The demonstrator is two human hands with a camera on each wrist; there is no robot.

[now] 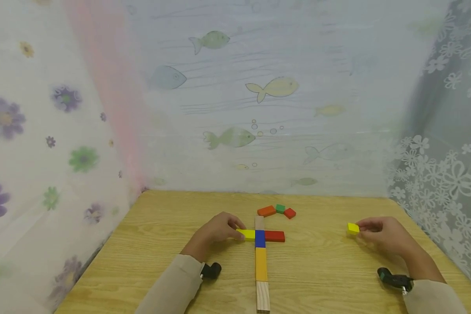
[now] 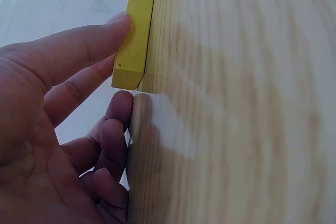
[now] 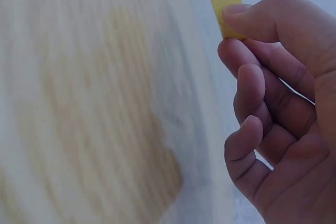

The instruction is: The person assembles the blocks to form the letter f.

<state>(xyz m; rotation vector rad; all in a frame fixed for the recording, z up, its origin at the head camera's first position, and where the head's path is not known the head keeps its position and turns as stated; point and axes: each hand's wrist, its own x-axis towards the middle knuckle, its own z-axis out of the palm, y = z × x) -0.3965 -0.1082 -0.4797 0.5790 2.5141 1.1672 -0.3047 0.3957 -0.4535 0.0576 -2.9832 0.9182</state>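
My left hand (image 1: 221,229) pinches the yellow block (image 1: 248,235) between thumb and fingers. That block's far end meets a blue block (image 1: 260,238), with a red block (image 1: 274,236) on the blue one's other side. Together with a plain wood block (image 1: 259,223) behind and an orange-yellow block (image 1: 261,264) and another plain wood block (image 1: 262,295) in front, they form a cross on the table. Over at the right, my right hand (image 1: 388,235) holds a small yellow block (image 1: 353,229) between thumb and fingers; the right wrist view shows it raised off the wood.
Behind the cross lie an orange block (image 1: 266,211), a small green block (image 1: 280,209) and a small red block (image 1: 290,213) in a row. The wooden table (image 1: 318,270) ends at a curtain (image 1: 274,170) printed with fish. Patterned cloths hang at both sides.
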